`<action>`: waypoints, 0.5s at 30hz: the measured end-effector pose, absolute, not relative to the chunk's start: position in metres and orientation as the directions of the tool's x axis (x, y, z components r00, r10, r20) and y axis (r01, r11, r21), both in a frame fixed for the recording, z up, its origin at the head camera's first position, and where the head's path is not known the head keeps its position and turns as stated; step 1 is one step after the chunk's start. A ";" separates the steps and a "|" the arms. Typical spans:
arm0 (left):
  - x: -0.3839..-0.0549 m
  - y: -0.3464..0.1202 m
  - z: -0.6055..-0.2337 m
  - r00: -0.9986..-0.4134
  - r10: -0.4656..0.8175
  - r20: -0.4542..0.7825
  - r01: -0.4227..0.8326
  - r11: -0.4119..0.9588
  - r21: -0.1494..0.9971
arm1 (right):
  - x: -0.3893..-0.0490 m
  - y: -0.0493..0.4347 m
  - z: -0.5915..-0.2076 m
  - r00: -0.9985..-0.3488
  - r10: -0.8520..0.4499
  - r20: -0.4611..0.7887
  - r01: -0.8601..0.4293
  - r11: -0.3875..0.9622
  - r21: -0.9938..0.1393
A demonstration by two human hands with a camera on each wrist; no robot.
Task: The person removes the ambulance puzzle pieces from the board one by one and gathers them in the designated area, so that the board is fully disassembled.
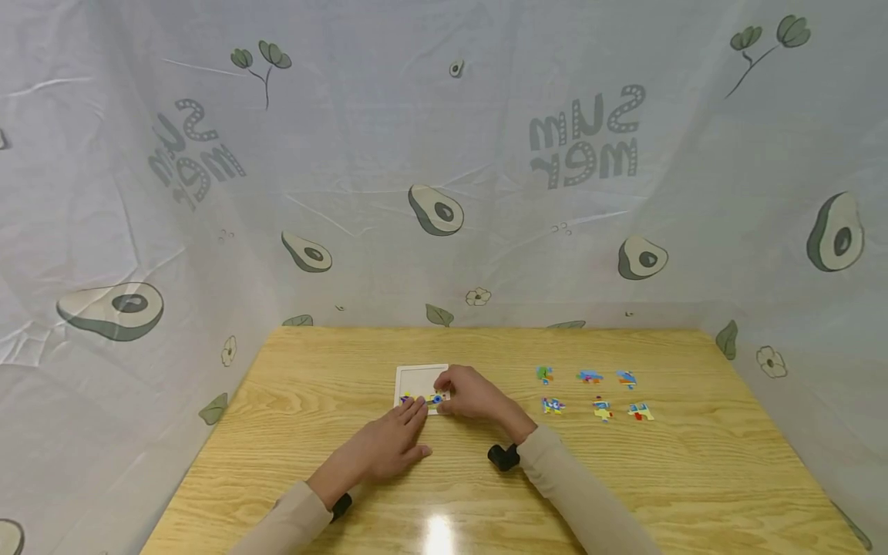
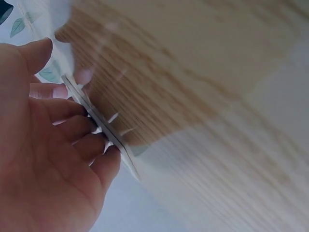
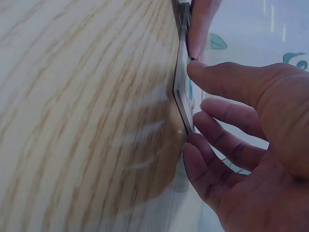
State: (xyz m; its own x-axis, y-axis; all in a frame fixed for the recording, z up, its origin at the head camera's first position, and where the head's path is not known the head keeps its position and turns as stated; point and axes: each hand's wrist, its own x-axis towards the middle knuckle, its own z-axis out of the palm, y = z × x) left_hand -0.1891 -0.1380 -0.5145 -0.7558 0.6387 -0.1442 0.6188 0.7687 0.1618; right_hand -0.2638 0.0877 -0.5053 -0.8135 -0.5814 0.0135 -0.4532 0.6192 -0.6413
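A white square puzzle tray lies on the table with colourful jigsaw pieces along its near side. My left hand reaches in from the front left, its straight fingers resting on those pieces at the tray's near edge. In the left wrist view, the fingertips lie along the thin tray edge. At the tray's right side, my right hand curls its thumb and fingers about a puzzle piece in the near right corner. The right wrist view has the thumb over the tray's corner; the piece is mostly hidden.
Several loose jigsaw pieces lie in two rows to the right, among them a green one, a blue one and a yellow one. A white curtain with avocado prints rises behind the wooden table and along both sides.
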 end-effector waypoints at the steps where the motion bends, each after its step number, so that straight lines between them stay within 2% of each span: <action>1: -0.189 -0.138 -0.514 -0.756 0.637 -0.149 0.618 0.770 0.158 | -0.264 0.087 -0.505 -0.814 -0.580 0.013 -0.455 0.624 -0.636; 15: -0.187 -0.134 -0.514 -0.770 0.615 -0.172 0.593 0.788 0.165 | -0.263 0.083 -0.510 -0.842 -0.539 -0.026 -0.400 0.655 -0.641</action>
